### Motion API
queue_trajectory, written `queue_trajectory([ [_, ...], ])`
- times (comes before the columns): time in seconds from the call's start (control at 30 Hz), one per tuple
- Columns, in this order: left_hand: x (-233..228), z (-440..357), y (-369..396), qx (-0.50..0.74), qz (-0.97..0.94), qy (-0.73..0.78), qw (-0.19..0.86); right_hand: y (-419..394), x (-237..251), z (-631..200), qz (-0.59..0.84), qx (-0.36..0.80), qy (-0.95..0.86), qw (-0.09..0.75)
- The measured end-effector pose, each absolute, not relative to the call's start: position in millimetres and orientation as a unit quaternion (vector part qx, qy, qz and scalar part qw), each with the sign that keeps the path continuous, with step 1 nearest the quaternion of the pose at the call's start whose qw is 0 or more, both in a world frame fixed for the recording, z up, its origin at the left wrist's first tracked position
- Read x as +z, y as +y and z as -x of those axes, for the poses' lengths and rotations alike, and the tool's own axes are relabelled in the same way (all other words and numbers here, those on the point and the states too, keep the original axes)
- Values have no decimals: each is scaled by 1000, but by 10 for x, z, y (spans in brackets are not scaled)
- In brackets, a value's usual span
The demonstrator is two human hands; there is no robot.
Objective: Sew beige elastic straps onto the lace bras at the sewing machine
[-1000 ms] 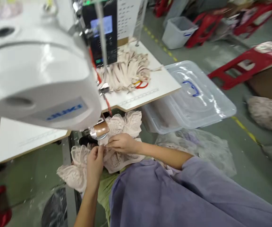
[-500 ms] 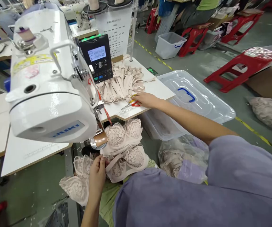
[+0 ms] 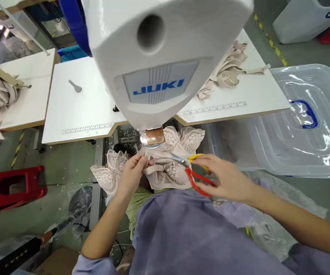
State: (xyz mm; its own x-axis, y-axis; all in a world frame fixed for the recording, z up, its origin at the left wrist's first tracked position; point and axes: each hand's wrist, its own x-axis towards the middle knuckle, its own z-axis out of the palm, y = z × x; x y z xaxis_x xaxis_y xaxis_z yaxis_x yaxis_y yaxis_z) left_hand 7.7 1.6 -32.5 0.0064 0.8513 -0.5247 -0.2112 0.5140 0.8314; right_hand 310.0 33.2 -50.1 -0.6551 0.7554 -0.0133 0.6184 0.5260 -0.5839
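The sewing machine head [image 3: 159, 57] overhangs the lace garment [image 3: 170, 160], seemingly leaving little room.

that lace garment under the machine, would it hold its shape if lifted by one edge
Probably not: the lace garment already bunches and drapes under the left hand, so it looks floppy. Thin openwork suggests it is light, and might snag on the scissors.

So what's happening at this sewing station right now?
A person sits at a white JUKI sewing machine. The left hand pinches the edge of a pale pink lace garment just below the machine's head. The right hand holds small scissors with red and yellow handles, blades pointing toward the spot the left hand grips. A pile of beige straps lies on the table, and a clear plastic bin stands to the right.
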Motion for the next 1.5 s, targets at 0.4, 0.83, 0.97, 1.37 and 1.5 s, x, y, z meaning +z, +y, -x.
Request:
queue_trajectory([
  [0.4,-297,-86,20,357,-387,633,568,389,-651,-2440,344,303,-874,162],
  [0.83,-260,13,74,349,-446,614,549,193,-782,-2461,389,405,-795,229],
  [0.97,-232,34,84,319,-465,628,537,246,-770,-2350,382,423,-792,218],
  [1.37,-325,65,75,334,-474,630,517,299,-625,-2476,397,433,-789,183],
  [1.5,-351,-7,87,334,-500,623,500,291,-634,-2619,402,423,-790,190],
])
